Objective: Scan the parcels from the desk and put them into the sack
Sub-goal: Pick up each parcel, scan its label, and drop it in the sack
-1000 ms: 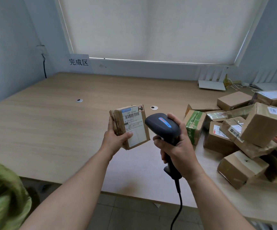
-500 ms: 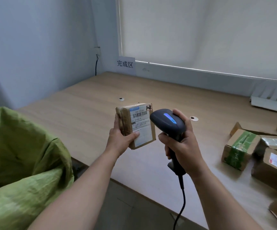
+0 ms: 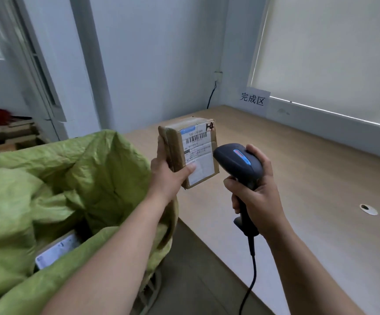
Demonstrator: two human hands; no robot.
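Note:
My left hand (image 3: pixel 168 176) grips a small brown cardboard parcel (image 3: pixel 185 145) upright, its white barcode label facing me, thumb across the label. My right hand (image 3: pixel 256 194) holds the handle of a black corded barcode scanner (image 3: pixel 236 161), whose head sits just right of the parcel's label. The green sack (image 3: pixel 55 189) stands open at the left, below and beside the parcel, with a labelled parcel (image 3: pixel 57 251) lying inside. Both hands hover over the desk's (image 3: pixel 321 189) left edge.
A white sign with characters (image 3: pixel 254 100) leans on the window sill at the desk's back corner. A cable hole (image 3: pixel 367 209) is in the desktop at right. Stacked cardboard (image 3: pixel 11 137) lies on the floor at far left.
My view has swung left: the pile of parcels on the right has left the frame and the green sack now fills the left. Both hands keep the parcel and scanner together, now near the sack.

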